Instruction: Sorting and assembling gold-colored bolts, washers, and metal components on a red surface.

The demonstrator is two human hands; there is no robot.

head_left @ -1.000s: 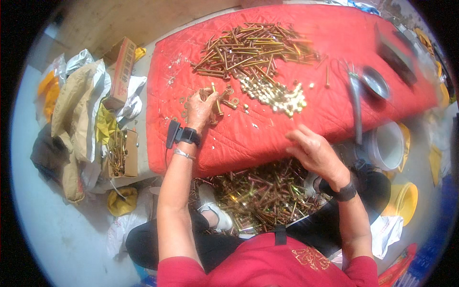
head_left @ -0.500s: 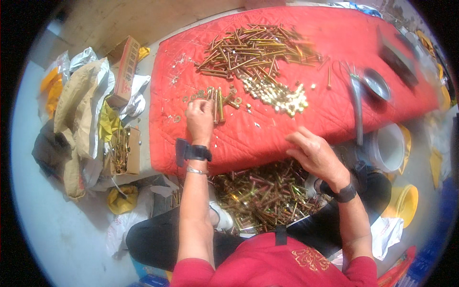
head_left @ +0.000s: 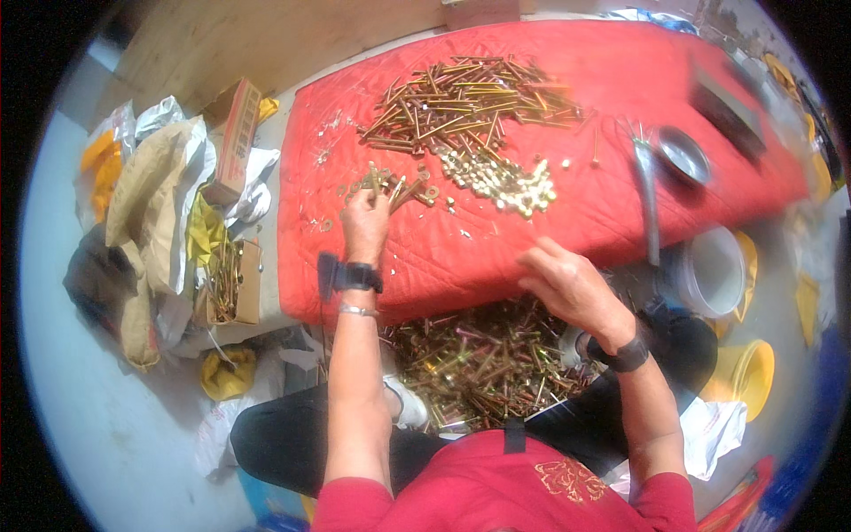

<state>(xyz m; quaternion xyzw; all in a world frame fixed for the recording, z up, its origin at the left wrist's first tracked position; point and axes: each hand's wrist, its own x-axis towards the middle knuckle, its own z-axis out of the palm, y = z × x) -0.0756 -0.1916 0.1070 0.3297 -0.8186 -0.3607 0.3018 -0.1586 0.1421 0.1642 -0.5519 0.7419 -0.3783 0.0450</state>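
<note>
1. A small cluster of short brass-coloured bolts and washers (head_left: 394, 186) lies on the red quilted surface (head_left: 567, 222), near its left part, with a few loose washers scattered just beside it.
2. The left hand (head_left: 365, 222) reaches forward onto this cluster; its fingers (head_left: 368, 197) are curled down over the pieces and touch them, but whether they actually pinch one cannot be told.
3. The right hand (head_left: 567, 284) hovers at the near edge of the red surface, palm down, fingers loosely spread and slightly bent, holding nothing that can be seen.
4. Just right of the cluster sits a heap of pale gold nuts (head_left: 501, 182), and beyond it a wide pile of long brass-coloured bolts (head_left: 461, 102), lying crosswise over one another.
5. Below the surface's near edge, between the person's legs, a large heap of mixed dull bolts (head_left: 483, 359) fills the space; what holds it is hidden.
6. To the left, an open brown cardboard box (head_left: 232, 282) contains more long bolts.
7. On the right part of the surface rests a small round metal dish (head_left: 681, 155); its contents are too blurred to tell.
8. A white plastic bucket (head_left: 714, 270) stands near the surface's right near corner, a yellow one (head_left: 745, 377) nearer the person.
</note>
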